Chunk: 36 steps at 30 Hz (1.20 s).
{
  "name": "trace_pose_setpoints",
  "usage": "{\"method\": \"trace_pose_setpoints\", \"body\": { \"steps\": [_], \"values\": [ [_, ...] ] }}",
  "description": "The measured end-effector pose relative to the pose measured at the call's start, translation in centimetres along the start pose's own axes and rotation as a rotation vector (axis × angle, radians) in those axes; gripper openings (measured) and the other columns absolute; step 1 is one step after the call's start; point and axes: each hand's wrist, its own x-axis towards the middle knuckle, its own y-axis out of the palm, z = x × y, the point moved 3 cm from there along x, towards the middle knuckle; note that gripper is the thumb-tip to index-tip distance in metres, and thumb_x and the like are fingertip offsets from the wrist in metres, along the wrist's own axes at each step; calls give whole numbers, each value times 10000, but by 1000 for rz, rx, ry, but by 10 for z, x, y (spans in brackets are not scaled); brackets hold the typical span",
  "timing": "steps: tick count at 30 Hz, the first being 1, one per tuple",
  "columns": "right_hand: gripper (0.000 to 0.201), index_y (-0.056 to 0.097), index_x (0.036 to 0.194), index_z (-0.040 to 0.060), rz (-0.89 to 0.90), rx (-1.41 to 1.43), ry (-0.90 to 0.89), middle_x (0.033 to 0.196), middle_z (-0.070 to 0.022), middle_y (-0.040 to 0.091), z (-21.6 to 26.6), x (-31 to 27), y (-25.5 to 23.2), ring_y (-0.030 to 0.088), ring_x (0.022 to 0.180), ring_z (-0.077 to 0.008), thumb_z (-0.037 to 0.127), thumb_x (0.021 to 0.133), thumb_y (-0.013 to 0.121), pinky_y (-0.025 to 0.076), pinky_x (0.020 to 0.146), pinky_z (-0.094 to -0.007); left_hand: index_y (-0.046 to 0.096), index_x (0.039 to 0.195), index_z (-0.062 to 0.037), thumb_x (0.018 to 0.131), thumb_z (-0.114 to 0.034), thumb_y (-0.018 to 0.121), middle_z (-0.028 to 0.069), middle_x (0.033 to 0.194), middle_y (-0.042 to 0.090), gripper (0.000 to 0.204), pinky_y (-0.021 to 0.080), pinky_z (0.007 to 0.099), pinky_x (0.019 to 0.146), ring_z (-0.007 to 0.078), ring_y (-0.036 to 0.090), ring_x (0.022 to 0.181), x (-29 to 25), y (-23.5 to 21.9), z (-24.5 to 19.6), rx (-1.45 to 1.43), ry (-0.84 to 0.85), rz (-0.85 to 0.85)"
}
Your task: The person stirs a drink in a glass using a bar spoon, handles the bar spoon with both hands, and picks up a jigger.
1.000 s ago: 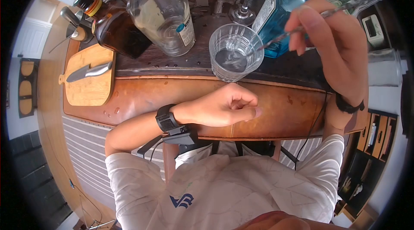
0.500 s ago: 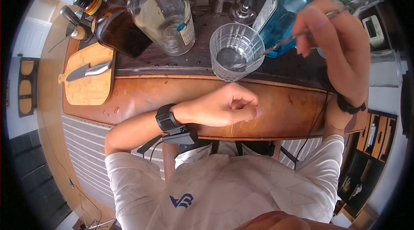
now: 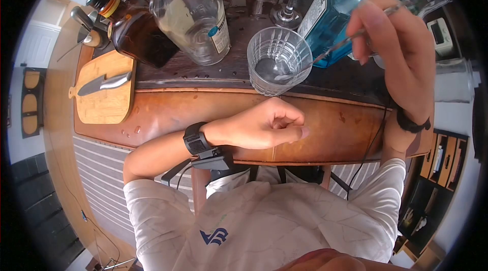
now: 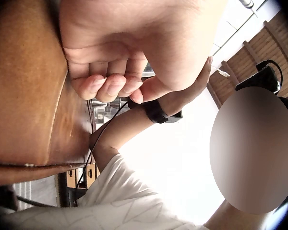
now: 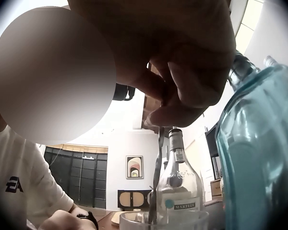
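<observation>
My right hand (image 3: 399,50) pinches a thin bar spoon with a twisted stem (image 3: 339,46) between thumb and fingers. The stem slants down to the left, meeting the right rim of a cut-glass tumbler (image 3: 277,80). A little clear liquid shows at the tumbler's bottom. In the right wrist view, the stem drops nearly upright to the tumbler's rim (image 5: 129,218). Just in front of the tumbler, my left hand (image 3: 264,124) rests on the brown leather edge (image 3: 335,128). Its fingers are loosely curled around nothing, as the left wrist view also shows.
A blue bottle (image 3: 320,22) stands close behind the tumbler, beside a stemmed glass (image 3: 292,4). Leftward are a clear bottle (image 3: 190,22), a dark brown bottle (image 3: 140,34), and a cutting board (image 3: 104,111) bearing a knife (image 3: 104,84). Water drops dot the dark tabletop (image 3: 239,75).
My right hand has shifted slightly right and up with the bar spoon; its stem has moved from mid-tumbler to the right rim. My left hand has stayed still.
</observation>
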Motion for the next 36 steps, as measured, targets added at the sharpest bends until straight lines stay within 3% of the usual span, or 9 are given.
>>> {"method": "trace_pose_setpoints", "body": {
  "steps": [8, 10, 20, 23, 25, 29, 36],
  "values": [
    [326, 645, 913, -39, 0, -92, 34, 822, -39, 592, 1, 3, 3, 558, 691, -82, 168, 1088, 463, 429, 609, -216, 526, 704, -18, 1007, -139, 625, -75, 666, 330, 340, 250, 260, 545, 16, 294, 647, 0, 0, 2, -12, -5, -2],
    [324, 652, 920, -34, 15, -78, -6, 823, -38, 599, -4, 1, -3, 561, 691, -80, 172, 1088, 466, 426, 607, -212, 413, 690, -41, 1020, -102, 627, -73, 694, 284, 398, 208, 281, 553, 22, 248, 656, 0, 2, 0, -35, -23, 2],
    [311, 644, 911, -33, -2, -131, 18, 815, -40, 599, 0, 5, 4, 559, 665, -85, 161, 1083, 472, 407, 587, -207, 420, 693, -40, 1015, -92, 629, -70, 690, 286, 388, 206, 282, 551, 24, 246, 655, 0, 1, 1, -11, -8, -5],
    [310, 646, 915, -38, -6, -116, -57, 822, -48, 606, -2, 3, -2, 564, 665, -88, 156, 1081, 471, 419, 592, -212, 537, 704, -18, 1007, -152, 636, -70, 658, 334, 346, 250, 265, 543, 19, 296, 643, 0, 0, 2, 13, -5, 1],
    [309, 645, 914, -42, 10, -95, -67, 824, -53, 606, -2, 2, -3, 568, 667, -93, 151, 1080, 469, 425, 594, -218, 420, 694, -37, 1016, -88, 624, -69, 692, 295, 384, 215, 281, 554, 25, 252, 656, 0, 1, 0, -7, -13, 3],
    [308, 645, 915, -53, -14, 72, -8, 845, -69, 616, 3, -1, 7, 581, 678, -107, 137, 1077, 466, 439, 604, -232, 423, 696, -37, 1017, -89, 622, -69, 692, 301, 381, 220, 279, 555, 25, 257, 656, 0, 1, 0, -4, -14, 3],
    [311, 657, 938, -52, 38, -61, -96, 886, -74, 644, -2, 4, 6, 586, 685, -111, 145, 1079, 463, 427, 602, -224, 431, 696, -37, 1021, -95, 619, -72, 693, 305, 380, 220, 279, 553, 22, 258, 655, 0, 2, 0, -23, -36, -5]
  ]
}}
